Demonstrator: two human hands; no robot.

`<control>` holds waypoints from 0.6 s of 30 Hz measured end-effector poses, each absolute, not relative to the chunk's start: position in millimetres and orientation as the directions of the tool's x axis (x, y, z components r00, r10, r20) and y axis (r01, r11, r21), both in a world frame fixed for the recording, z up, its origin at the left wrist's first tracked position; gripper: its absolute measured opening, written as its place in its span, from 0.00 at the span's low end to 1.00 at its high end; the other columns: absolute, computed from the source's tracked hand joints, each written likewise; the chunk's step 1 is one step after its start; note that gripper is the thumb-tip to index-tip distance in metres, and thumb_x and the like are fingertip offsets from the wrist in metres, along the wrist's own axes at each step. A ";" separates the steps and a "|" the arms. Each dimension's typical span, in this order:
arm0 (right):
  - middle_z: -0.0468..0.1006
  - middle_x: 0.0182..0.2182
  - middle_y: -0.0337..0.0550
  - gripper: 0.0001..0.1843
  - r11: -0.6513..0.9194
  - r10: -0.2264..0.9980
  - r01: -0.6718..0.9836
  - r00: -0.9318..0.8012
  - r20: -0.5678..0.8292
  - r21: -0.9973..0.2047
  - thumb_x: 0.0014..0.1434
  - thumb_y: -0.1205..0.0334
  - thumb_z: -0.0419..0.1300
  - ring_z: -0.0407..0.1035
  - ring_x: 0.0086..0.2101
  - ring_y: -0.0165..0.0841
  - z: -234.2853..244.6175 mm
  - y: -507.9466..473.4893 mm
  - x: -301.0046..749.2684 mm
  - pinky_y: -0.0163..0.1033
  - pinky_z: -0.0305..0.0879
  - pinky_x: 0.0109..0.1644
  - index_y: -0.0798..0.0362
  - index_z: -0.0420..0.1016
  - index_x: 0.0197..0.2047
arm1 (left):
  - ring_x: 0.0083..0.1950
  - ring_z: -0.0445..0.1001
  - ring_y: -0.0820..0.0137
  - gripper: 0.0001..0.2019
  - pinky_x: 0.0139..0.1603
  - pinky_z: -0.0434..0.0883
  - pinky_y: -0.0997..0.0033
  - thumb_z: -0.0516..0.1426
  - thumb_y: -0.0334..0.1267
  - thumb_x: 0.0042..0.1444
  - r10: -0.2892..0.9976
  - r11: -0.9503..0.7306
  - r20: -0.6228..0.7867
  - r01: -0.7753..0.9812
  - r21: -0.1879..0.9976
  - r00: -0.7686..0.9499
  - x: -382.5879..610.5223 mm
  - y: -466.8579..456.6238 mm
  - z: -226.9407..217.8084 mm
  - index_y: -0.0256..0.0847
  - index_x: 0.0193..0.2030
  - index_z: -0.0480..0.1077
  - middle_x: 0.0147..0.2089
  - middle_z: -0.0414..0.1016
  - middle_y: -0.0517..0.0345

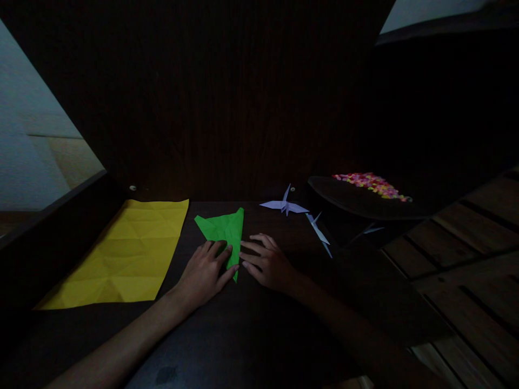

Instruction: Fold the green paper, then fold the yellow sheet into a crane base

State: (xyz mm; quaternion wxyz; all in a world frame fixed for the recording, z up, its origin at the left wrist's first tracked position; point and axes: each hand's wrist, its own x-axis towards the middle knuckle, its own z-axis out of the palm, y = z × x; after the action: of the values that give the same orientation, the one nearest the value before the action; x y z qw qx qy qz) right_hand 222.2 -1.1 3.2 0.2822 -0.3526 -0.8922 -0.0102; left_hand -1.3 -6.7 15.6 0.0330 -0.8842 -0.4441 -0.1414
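Observation:
A folded piece of green paper [225,229] lies on the dark wooden surface, roughly triangular, with one narrow tip pointing towards me. My left hand [206,267] rests on its lower left part, fingers spread and pressing it down; the thumb reaches near the low tip. Beside the paper's right edge is my right hand [265,262], its fingers stretched out and apart, the fingertips at or very near that edge. Whether they touch it I cannot tell. Neither hand has closed round the paper.
A large creased yellow sheet [130,254] lies at the left. Right of the green paper are a lilac paper crane [284,206] and a pale blue paper crane [319,229]. Farther right, a dark rounded panel [348,200] carries a cluster of small pink and yellow pieces [375,183]. A dark board [227,108] rises behind.

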 end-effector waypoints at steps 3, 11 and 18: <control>0.78 0.54 0.46 0.14 0.794 0.581 0.580 -0.634 0.510 -0.183 0.63 0.65 0.61 0.65 0.56 0.45 3.2 -1.1 221.6 0.58 0.62 0.60 0.51 0.79 0.52 | 0.63 0.68 0.48 0.23 0.60 0.70 0.47 0.52 0.49 0.67 0.764 -0.619 0.298 0.781 0.087 0.572 -3.2 -3.4 9.3 0.32 0.59 0.72 0.62 0.71 0.38; 0.80 0.53 0.45 0.16 0.821 0.553 0.537 -0.667 0.500 -0.192 0.62 0.68 0.61 0.66 0.55 0.45 2.6 -1.2 221.3 0.57 0.63 0.59 0.52 0.78 0.53 | 0.69 0.63 0.50 0.24 0.67 0.63 0.43 0.50 0.49 0.67 0.765 -0.635 0.270 0.757 0.156 0.585 -5.1 -0.5 6.4 0.33 0.61 0.69 0.67 0.67 0.39; 0.80 0.52 0.46 0.16 0.821 0.550 0.540 -0.664 0.507 -0.185 0.62 0.68 0.61 0.66 0.54 0.45 2.7 -1.9 221.3 0.54 0.64 0.57 0.53 0.78 0.53 | 0.70 0.62 0.51 0.24 0.68 0.62 0.43 0.51 0.49 0.67 0.750 -0.653 0.290 0.736 0.180 0.595 -7.0 0.5 4.8 0.35 0.61 0.69 0.68 0.66 0.40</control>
State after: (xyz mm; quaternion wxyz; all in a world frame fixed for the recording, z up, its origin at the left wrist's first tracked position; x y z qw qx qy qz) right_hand 221.3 -1.9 2.7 0.2808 -0.2988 -0.9120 0.0092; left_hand -7.0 0.5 4.8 -0.0208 -0.8927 -0.4160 -0.1719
